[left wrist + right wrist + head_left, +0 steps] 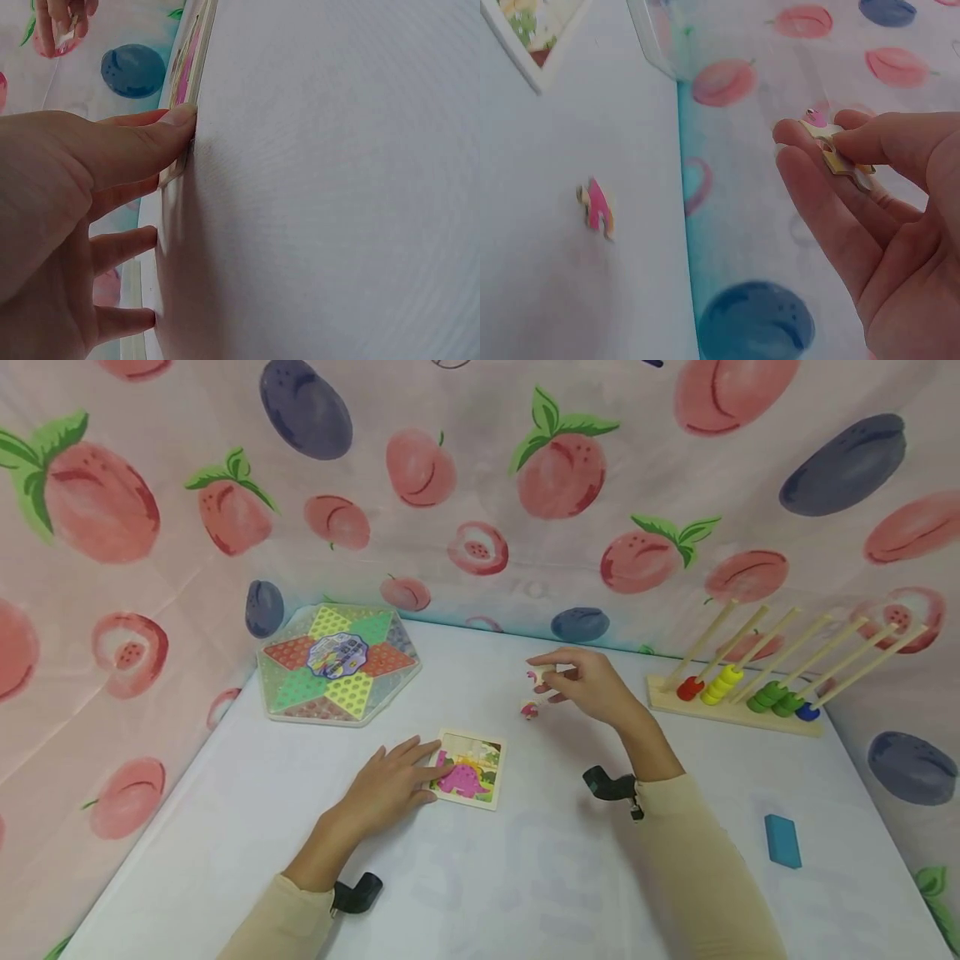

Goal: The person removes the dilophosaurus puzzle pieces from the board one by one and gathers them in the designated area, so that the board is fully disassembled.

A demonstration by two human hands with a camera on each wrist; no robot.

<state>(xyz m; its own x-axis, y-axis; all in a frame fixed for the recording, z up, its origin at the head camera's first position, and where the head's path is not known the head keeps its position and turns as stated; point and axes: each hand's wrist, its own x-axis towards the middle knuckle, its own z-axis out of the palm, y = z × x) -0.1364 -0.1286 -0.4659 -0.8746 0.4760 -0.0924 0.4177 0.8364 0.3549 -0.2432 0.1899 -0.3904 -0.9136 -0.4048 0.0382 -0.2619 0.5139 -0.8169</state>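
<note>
A small square jigsaw puzzle with a pink dinosaur picture lies in its pale frame near the table's middle. My left hand rests at its left side with fingers extended; the thumb touches the frame's edge and other fingertips reach the table. Above the table, my right hand pinches a jigsaw piece, pale yellow with a bit of pink, between thumb and fingers. Below that hand, another jigsaw piece, pink and white, lies on the table; the right wrist view shows it as well.
A hexagonal Chinese checkers board lies at the back left. At the back right stands a wooden peg rack with coloured beads on slanted rods. A blue block lies on the right. Fruit-print cloth hangs behind the table.
</note>
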